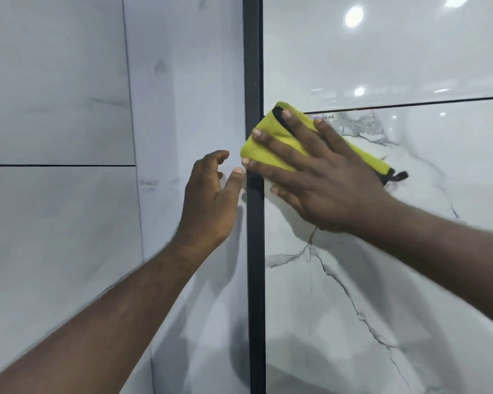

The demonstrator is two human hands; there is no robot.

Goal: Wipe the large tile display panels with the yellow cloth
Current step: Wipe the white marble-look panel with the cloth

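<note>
Two hands (211, 200) (322, 180), one cloth (268, 152) (yellow)

- The single head camera is looking forward from the person's head, sitting close to the tile display panels (382, 322) and facing them.
- A black frame strip (256, 280) is running down the middle of the view.

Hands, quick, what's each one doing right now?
Left hand: open, holding nothing.
Right hand: open, straight fingers pressing the cloth against the right panel.
</note>
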